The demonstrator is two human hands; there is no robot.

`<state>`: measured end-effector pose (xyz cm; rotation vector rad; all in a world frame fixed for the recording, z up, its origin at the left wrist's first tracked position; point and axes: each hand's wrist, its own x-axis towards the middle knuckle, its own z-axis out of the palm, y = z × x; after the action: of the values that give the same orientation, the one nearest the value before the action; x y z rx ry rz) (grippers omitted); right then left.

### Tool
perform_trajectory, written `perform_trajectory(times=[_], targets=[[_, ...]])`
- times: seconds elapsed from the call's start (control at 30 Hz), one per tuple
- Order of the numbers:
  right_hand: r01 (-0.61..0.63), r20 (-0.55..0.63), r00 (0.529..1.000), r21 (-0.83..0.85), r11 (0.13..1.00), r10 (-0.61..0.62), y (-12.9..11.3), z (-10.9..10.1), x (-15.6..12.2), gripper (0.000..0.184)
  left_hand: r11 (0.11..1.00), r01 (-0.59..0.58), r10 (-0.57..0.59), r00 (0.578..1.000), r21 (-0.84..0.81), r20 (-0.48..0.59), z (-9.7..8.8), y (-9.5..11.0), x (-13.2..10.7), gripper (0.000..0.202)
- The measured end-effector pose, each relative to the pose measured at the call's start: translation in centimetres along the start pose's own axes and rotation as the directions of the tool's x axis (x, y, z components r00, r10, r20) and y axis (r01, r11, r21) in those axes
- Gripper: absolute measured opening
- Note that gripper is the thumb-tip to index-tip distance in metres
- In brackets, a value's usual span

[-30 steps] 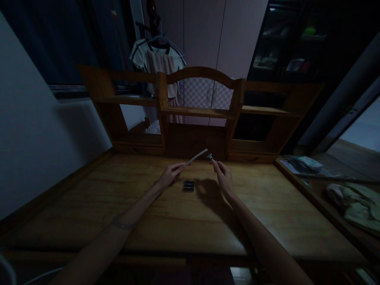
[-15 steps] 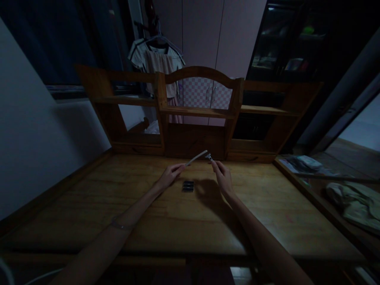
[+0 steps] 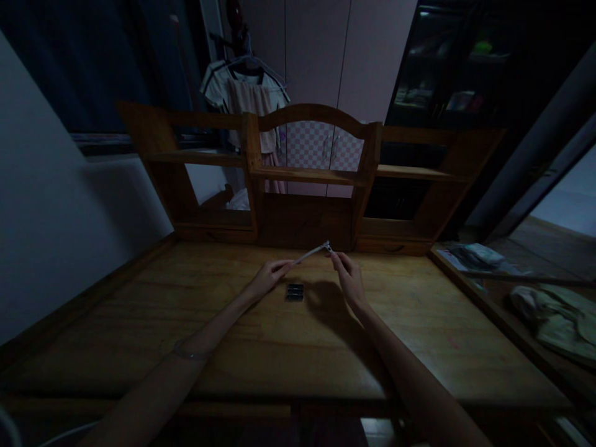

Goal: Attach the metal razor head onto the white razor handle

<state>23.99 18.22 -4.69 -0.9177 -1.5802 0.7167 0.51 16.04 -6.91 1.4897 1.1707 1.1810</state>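
My left hand (image 3: 269,279) is closed around a slim, pale stick-like thing (image 3: 308,255), held slanting up to the right above the desk. Its exact kind does not show. Between the fingers of my right hand (image 3: 349,277) is a small silver razor (image 3: 328,246), its T-shaped head upward. The stick's far tip meets the razor head, or overlaps it in this view. Below the hands, a small dark case with black bars, like razor cartridges (image 3: 295,292), lies flat on the wooden desk (image 3: 261,347).
A wooden shelf unit (image 3: 310,177) rises along the desk's back edge. Clothes hang on a rack (image 3: 246,93) behind it. At the right, papers and a packet (image 3: 479,256) lie beyond the desk edge, with a bundled light cloth (image 3: 563,316) nearer. The room is dim.
The pale stick's tip has come down slightly and now touches or overlaps the razor head; before, a small gap showed between them. Both hands have barely moved.
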Motion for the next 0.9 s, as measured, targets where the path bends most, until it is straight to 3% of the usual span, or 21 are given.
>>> perform_trajectory(times=[0.2,0.33,0.5,0.67,0.9], targets=[[0.01,-0.001,1.0,-0.003,1.0,-0.01,0.1,0.01,0.04,0.04,0.995,-0.021,0.019,1.0,-0.094,-0.014,0.06,0.06,-0.09,0.057],[0.0,-0.006,1.0,-0.006,1.0,0.0,0.24,0.04,0.1,0.04,0.999,-0.008,0.01,0.999,-0.053,0.042,0.24,0.19,-0.21,0.057],[0.013,-0.008,1.0,-0.007,1.0,-0.013,0.12,0.03,0.05,0.04,0.999,-0.005,0.004,1.0,-0.053,-0.02,0.13,0.03,-0.09,0.056],[0.013,0.01,1.0,0.0,1.0,-0.013,0.07,0.05,0.01,0.039,1.0,0.013,-0.013,0.999,-0.023,0.03,0.07,0.02,-0.16,0.057],[0.015,0.012,1.0,0.007,1.0,-0.015,0.02,0.1,0.02,0.037,0.998,0.006,-0.005,1.0,-0.066,0.012,-0.04,0.09,-0.09,0.056]])
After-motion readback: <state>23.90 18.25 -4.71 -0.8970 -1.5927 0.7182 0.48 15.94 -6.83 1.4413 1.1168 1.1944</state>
